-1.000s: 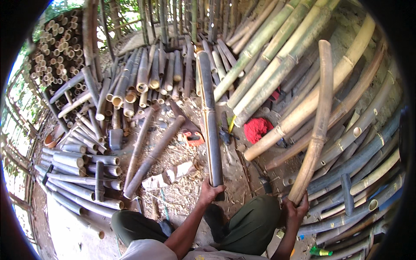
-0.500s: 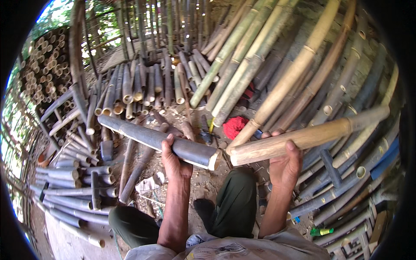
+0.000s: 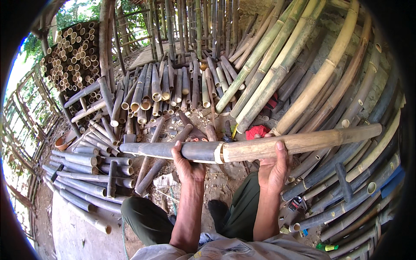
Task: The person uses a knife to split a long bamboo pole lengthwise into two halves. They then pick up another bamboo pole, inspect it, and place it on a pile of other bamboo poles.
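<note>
In my left hand (image 3: 189,167) is a dark bamboo piece (image 3: 197,151), fingers and thumb wrapped round it from below. My right hand (image 3: 274,169) grips a pale tan bamboo piece (image 3: 312,142), thumb pressed on its near side. Both pieces lie almost in one line across my lap, held up in the air. Their cut ends meet near the middle, where a light rim shows on the dark piece. Whether one end slips inside the other, I cannot tell.
Stacked cut bamboo tubes (image 3: 73,60) fill the far left. Shorter dark tubes (image 3: 86,160) lie at left, others across the back. Long bamboo poles (image 3: 333,60) lean at right. A red cloth (image 3: 258,131) lies beyond my hands. Chips litter the ground around my feet.
The dark and tan bamboo pieces have come together end to end, where they were slightly apart and angled. The view has shifted a little to the left and up.
</note>
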Tool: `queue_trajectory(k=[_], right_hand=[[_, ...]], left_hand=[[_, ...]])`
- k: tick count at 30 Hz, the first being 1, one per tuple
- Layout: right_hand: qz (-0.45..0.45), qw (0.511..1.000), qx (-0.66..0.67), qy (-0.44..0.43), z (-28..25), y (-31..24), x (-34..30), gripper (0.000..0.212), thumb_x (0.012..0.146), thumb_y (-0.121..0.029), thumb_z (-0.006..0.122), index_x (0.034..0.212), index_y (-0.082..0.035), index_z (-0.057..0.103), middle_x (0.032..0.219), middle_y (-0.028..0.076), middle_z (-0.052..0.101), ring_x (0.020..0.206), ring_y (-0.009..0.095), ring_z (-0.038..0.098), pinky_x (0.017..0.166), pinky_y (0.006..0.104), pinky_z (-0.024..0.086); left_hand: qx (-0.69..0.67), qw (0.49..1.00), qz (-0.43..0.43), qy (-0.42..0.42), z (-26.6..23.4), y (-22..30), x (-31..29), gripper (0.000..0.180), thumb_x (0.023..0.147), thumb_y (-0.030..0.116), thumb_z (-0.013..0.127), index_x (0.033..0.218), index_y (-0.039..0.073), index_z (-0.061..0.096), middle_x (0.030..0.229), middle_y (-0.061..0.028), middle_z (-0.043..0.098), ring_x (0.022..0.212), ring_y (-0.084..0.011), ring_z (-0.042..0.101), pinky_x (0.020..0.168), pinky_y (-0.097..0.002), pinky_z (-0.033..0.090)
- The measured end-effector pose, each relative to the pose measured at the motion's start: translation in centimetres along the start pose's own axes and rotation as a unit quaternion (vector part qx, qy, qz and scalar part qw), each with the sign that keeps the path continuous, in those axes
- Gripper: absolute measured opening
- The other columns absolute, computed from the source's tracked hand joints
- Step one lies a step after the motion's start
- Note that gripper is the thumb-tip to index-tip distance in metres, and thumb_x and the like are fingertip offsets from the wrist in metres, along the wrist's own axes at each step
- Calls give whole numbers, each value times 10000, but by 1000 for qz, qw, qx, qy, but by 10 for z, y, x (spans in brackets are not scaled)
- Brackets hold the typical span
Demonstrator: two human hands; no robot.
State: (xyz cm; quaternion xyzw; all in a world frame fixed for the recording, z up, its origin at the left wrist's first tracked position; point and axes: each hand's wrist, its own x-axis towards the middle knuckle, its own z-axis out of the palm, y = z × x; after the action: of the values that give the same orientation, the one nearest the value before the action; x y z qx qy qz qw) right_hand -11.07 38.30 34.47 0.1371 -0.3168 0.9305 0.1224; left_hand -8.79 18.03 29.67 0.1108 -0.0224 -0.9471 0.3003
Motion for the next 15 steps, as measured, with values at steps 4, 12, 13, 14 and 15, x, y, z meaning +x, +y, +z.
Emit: queue_trajectory(k=[4, 12, 13, 14, 15], right_hand=[[-42, 998, -39, -3, -6, 6, -3, 512, 954, -76, 713, 1403, -66, 467, 1194, 164, 676, 1075, 257, 680, 943, 497, 584], [-18, 928, -370, -44, -41, 5, 9, 584, 957, -97, 746, 1431, 34, 431, 1205, 146, 634, 1090, 191, 615, 970, 347, 520], [-22, 918, -390, -63, -27, -1, 9, 565, 948, -107, 740, 1415, 35, 456, 1187, 140, 628, 1048, 194, 620, 952, 358, 524], [-27, 906, -412, -91, -24, -8, 9, 544, 938, -112, 735, 1396, 31, 480, 1176, 137, 626, 1024, 189, 623, 921, 353, 530], [-36, 892, -434, -119, -23, -11, 8, 524, 929, -117, 730, 1378, 27, 503, 1166, 134, 624, 999, 185, 626, 891, 348, 537]], left_hand=[[37, 998, 45, 24, 1, -5, -4, 370, 905, 264, 729, 1132, 26, 560, 991, -142, 661, 926, -288, 668, 964, -503, 564], [293, 928, 224, 53, -51, 12, 8, 272, 824, 65, 730, 1039, -1, 578, 897, -68, 612, 764, -186, 615, 698, -350, 530], [354, 902, 240, 55, -66, 23, 9, 286, 808, 49, 730, 1037, 0, 566, 886, -64, 604, 750, -182, 609, 687, -349, 527], [391, 891, 231, 30, -79, 26, 7, 340, 782, 38, 738, 1062, 6, 548, 880, -56, 596, 728, -173, 596, 668, -352, 526], [450, 862, 234, 29, -85, 28, -2, 394, 793, 103, 801, 1079, 9, 546, 887, -53, 600, 743, -161, 599, 666, -344, 526]])
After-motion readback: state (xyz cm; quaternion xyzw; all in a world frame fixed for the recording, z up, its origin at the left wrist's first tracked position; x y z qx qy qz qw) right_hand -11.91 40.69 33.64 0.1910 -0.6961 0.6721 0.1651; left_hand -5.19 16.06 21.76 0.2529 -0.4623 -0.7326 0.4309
